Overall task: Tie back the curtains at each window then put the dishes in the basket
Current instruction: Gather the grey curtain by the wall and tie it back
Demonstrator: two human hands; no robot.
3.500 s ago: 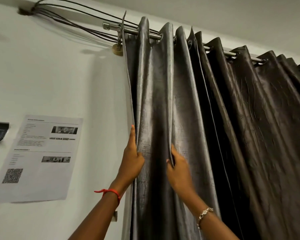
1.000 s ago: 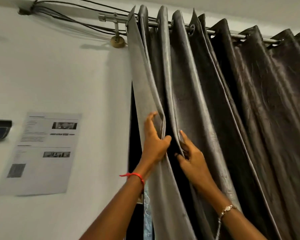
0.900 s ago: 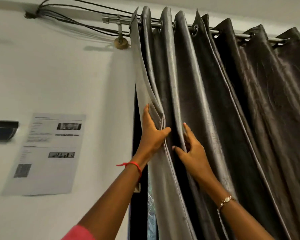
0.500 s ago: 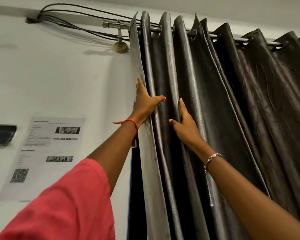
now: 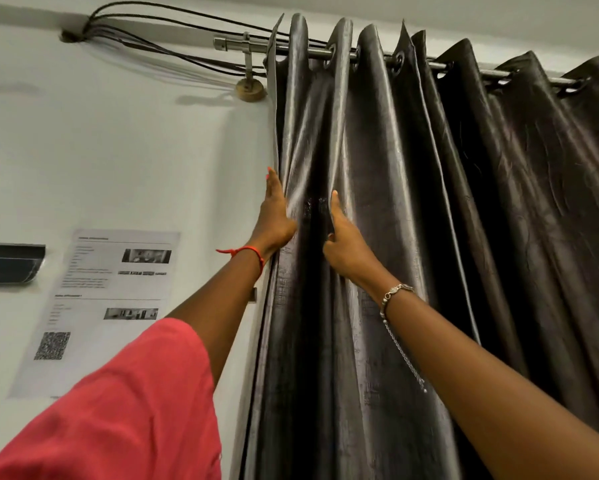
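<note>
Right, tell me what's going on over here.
A person in a red sleeve reaches up to a dark grey, glossy fabric curtain hanging from a silver metal rod. The left grip lies with straight fingers along the curtain's left edge, next to the white wall. The right grip presses into a fold just beside it, most fingers hidden in the cloth. The curtain hangs drawn and is not yet tied back; no dishes or basket are in view.
</note>
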